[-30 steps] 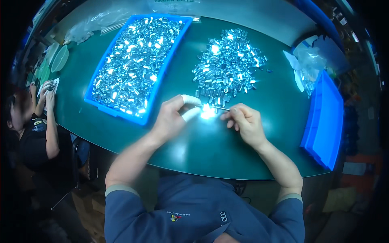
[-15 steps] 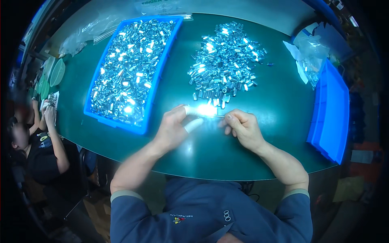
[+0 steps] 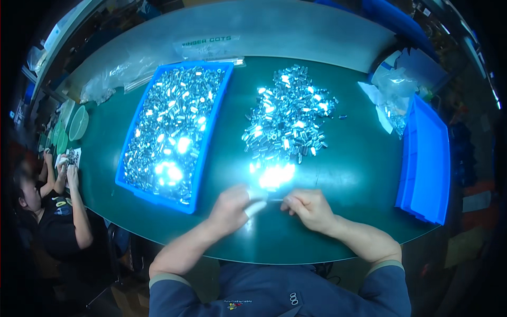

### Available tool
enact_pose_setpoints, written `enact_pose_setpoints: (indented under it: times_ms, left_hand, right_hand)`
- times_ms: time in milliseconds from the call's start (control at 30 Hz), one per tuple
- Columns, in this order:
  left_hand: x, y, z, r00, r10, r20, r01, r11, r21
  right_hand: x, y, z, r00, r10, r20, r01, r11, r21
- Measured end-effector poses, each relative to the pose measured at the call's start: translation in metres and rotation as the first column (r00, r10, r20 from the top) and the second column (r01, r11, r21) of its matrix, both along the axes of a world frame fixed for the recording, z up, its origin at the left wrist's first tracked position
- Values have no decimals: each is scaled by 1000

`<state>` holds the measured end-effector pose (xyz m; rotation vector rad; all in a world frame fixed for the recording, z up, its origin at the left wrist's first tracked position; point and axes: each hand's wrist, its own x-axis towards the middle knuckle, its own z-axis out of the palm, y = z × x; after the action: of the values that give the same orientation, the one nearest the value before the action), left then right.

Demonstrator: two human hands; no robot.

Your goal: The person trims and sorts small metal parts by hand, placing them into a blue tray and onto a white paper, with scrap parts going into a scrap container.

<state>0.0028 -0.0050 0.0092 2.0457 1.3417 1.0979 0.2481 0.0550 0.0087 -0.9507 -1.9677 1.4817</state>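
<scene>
My left hand point(image 3: 232, 207) and my right hand point(image 3: 309, 207) meet over the green table point(image 3: 348, 179), just below a loose heap of small shiny metal parts point(image 3: 288, 121). Between their fingertips they pinch a thin metal pin point(image 3: 274, 199). The left fingertips wear white finger cots. Strong glare sits on the table right above the hands. A blue tray point(image 3: 203, 158) full of the same shiny parts lies to the left of my left hand.
A second blue tray point(image 3: 425, 158) lies at the right edge, with clear plastic bags point(image 3: 393, 90) behind it. More bags point(image 3: 113, 79) lie at the back left. Another person point(image 3: 50, 211) sits at the far left near green bowls point(image 3: 78, 122).
The view has shifted so the hands sit lower in the picture. Both hands stay together on the small part, still below the loose heap.
</scene>
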Motion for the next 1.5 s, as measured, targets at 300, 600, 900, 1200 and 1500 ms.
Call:
enact_pose_setpoints:
  times_ms: [300,600,900,1200,1500]
  left_hand:
    - [11,-3,8,991,-119,64,119,993,5]
    - [5,-5,6,997,-37,72,43,996,-76]
    - [7,-6,9,991,-39,126,58,987,-148]
    - [9,-6,3,993,-30,116,38,997,-72]
    - [7,-1,2,993,-17,118,15,1000,20]
  right_hand:
    - [1,-5,-1,984,130,122,-153,966,206]
    - [1,-5,4,1000,9,28,-10,999,38]
    - [3,-5,-3,997,-30,-70,30,1000,0]
    - [1,-4,-4,999,11,51,-15,996,84]
    - [-6,-2,-3,1000,8,-7,-8,997,71]
